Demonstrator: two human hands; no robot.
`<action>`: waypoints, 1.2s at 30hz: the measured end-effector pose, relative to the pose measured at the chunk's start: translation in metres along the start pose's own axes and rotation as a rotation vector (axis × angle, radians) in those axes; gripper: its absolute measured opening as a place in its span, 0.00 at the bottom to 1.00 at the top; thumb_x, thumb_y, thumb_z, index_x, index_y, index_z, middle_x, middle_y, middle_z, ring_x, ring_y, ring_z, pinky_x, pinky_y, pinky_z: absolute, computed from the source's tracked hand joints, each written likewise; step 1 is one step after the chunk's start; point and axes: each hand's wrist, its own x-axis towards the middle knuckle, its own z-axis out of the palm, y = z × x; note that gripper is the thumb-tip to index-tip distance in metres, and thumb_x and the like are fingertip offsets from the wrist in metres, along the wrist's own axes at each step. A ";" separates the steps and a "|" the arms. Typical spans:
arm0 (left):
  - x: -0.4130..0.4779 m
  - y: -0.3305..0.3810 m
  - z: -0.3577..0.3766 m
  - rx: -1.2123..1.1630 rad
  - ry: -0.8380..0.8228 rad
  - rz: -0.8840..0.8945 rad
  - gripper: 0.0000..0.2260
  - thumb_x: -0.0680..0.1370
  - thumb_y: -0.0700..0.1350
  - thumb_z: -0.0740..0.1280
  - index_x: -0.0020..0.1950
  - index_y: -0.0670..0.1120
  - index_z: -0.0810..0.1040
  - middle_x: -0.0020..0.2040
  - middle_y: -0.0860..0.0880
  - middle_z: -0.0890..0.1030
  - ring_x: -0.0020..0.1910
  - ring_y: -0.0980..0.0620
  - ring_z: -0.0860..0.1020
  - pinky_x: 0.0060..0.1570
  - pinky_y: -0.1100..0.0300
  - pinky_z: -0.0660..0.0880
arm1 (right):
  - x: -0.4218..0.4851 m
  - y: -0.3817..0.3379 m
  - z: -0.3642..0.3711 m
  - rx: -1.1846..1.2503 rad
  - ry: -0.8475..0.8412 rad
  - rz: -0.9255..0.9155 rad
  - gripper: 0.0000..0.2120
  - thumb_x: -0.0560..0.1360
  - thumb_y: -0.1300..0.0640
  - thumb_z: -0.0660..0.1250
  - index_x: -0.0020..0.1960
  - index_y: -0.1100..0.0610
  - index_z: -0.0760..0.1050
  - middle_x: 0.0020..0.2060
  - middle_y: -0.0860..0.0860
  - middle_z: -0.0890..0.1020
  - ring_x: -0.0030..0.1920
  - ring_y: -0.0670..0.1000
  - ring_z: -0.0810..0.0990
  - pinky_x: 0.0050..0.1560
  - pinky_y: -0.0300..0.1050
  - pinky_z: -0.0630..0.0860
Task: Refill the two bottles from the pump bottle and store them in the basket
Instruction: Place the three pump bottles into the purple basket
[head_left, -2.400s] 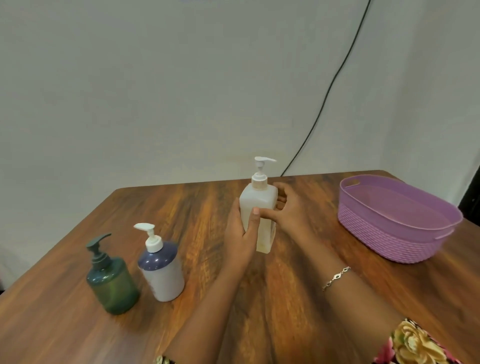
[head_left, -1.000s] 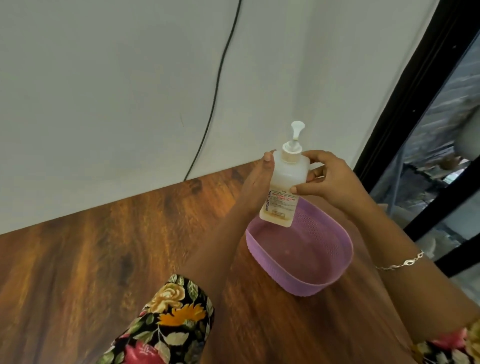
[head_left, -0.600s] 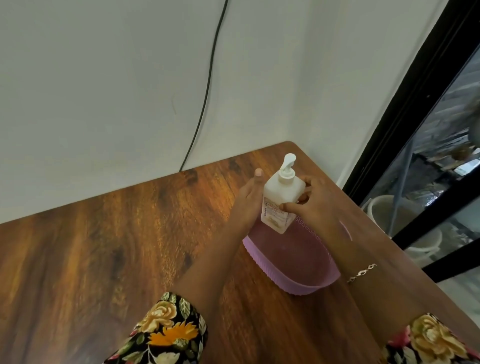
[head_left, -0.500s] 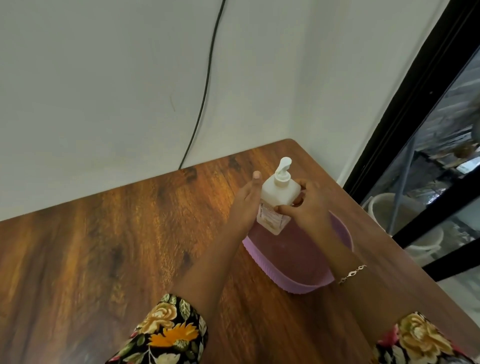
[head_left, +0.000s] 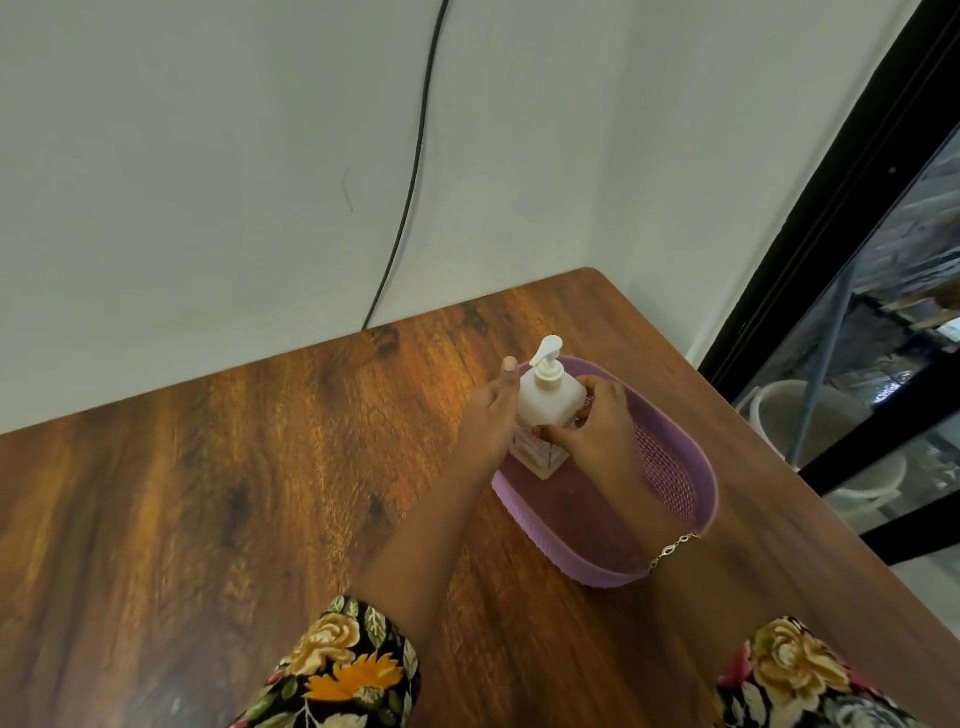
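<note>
pump bottle (head_left: 550, 402) upright in basket (head_left: 710, 499), right fingers (head_left: 592, 385) curled round it, left fingers (head_left: 508, 375) flat against it.

On my feed: plain pale wall (head_left: 208, 156), black cable (head_left: 410, 182) running down it behind a wood table (head_left: 208, 493), black-framed glass (head_left: 883, 322) on the right with white buckets (head_left: 795, 415) beyond it.

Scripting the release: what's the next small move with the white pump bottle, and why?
Probably ease the white plastic pump bottle down until it stands on the floor of the purple perforated basket: the right hand grips it, the left hand presses its side, and base contact is unclear.
</note>
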 end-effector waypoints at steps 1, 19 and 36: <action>0.000 -0.001 0.000 -0.003 0.004 -0.003 0.19 0.82 0.55 0.50 0.43 0.48 0.76 0.36 0.54 0.72 0.36 0.61 0.70 0.34 0.74 0.67 | 0.001 0.000 0.001 -0.012 0.007 -0.007 0.32 0.61 0.55 0.78 0.60 0.58 0.69 0.56 0.53 0.71 0.54 0.52 0.73 0.52 0.50 0.74; -0.015 -0.014 -0.005 0.170 -0.028 0.140 0.19 0.81 0.56 0.50 0.63 0.48 0.71 0.59 0.52 0.74 0.55 0.58 0.72 0.57 0.60 0.68 | -0.010 -0.004 0.007 -0.025 0.009 -0.029 0.37 0.65 0.52 0.76 0.68 0.60 0.62 0.61 0.59 0.69 0.59 0.56 0.71 0.50 0.44 0.69; -0.098 -0.045 -0.091 0.627 0.123 0.182 0.33 0.76 0.64 0.45 0.77 0.47 0.49 0.77 0.50 0.47 0.75 0.56 0.44 0.68 0.61 0.41 | -0.093 -0.054 0.032 -0.143 0.382 -0.302 0.28 0.71 0.56 0.72 0.67 0.64 0.66 0.64 0.61 0.71 0.63 0.61 0.71 0.59 0.50 0.70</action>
